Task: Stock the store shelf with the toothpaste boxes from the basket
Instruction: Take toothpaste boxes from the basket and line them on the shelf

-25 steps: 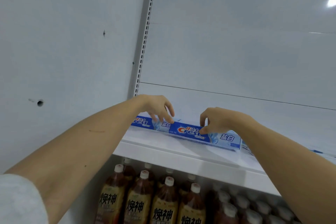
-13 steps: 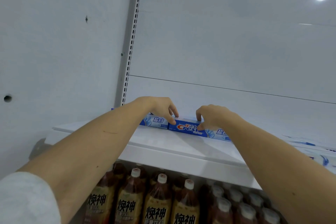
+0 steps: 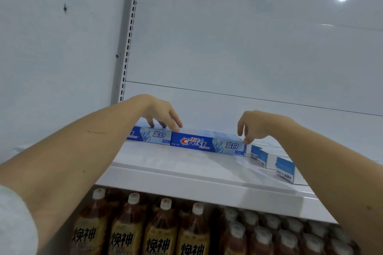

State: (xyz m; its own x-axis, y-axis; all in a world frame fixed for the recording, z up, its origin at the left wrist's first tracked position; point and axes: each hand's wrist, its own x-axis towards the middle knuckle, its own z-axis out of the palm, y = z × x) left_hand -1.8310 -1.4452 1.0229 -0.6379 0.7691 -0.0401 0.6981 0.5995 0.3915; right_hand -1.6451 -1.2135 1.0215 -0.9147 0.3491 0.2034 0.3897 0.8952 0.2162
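Two blue Crest toothpaste boxes lie end to end on the white shelf (image 3: 186, 172). The left box (image 3: 151, 135) is partly behind my left forearm. The right box (image 3: 207, 144) shows its full front face. My left hand (image 3: 160, 115) rests with its fingertips on the top edges where the two boxes meet. My right hand (image 3: 255, 125) hangs over the right end of the right box, fingers spread, one fingertip touching its corner. More toothpaste boxes (image 3: 267, 156) lie end-on further right. The basket is out of view.
Rows of brown tea bottles (image 3: 157, 232) with white caps fill the level below the shelf. A slotted metal upright (image 3: 128, 33) runs up the back panel on the left. The white shelf back wall rises behind the boxes.
My hands have spread apart along the boxes; the right hand let go of the right box and now only touches its end. The view has shifted left, and end-on boxes at right came into sight.
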